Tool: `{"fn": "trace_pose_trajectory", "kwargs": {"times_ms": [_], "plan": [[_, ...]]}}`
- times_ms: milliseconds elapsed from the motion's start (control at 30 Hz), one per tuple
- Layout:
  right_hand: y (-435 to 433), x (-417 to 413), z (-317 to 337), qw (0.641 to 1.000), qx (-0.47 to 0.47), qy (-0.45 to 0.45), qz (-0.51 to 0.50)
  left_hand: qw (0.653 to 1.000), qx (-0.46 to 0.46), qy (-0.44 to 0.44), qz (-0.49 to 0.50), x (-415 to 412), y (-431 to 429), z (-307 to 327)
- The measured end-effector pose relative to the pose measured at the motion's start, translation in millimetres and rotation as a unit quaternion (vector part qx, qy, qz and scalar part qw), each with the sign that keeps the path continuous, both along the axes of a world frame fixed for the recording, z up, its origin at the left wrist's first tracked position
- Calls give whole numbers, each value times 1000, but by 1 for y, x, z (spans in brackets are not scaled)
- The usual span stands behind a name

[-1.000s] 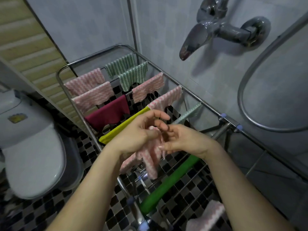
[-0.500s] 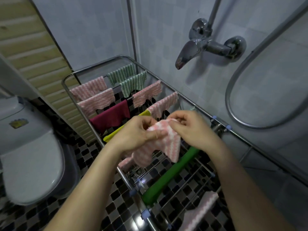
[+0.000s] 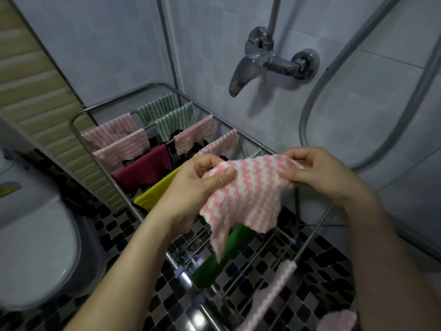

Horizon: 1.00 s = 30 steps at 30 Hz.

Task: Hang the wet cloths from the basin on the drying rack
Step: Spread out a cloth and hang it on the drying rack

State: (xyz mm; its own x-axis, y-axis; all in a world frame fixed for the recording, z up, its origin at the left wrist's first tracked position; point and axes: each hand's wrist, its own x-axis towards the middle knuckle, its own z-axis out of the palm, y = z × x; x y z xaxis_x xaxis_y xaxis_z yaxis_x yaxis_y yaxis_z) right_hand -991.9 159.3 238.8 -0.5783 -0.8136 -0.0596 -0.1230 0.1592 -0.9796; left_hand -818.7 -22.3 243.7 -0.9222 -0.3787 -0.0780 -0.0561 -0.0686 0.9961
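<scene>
Tiled bathroom, checkered floor: a pink-and-white cloth (image 3: 243, 194) is held spread above the middle of the drying rack (image 3: 183, 274), its lower corner dangling at 6 o'clock over a green cloth (image 3: 212, 266) already on a rail. The left hand (image 3: 198, 182) pinches the cloth's edge at 9 o'clock, thumb on top; the right hand (image 3: 319, 175) pinches the top corner at 3 o'clock. Both forearms reach in from below. The step appears to be opening the cloth out; next it needs lowering across a free rail. Other hung cloths (image 3: 119, 139) fill the rails at 11 o'clock.
</scene>
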Motion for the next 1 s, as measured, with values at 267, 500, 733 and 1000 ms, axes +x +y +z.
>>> {"fn": "trace_pose_trajectory", "kwargs": {"times_ms": [267,500,733,1000], "plan": [[43,-22,-20,984,-31,-55,-165,984,-32,-47,-166,-24,45,-37],[47,-47,-71,956,124,130,-232,970,-151,-146,-123,-53,76,-93],[40,-63,-112,909,242,164,-296,971,-133,-191,-49,-74,80,-115],[-11,-91,-117,920,140,119,-347,973,116,-146,136,-91,64,-128]]}}
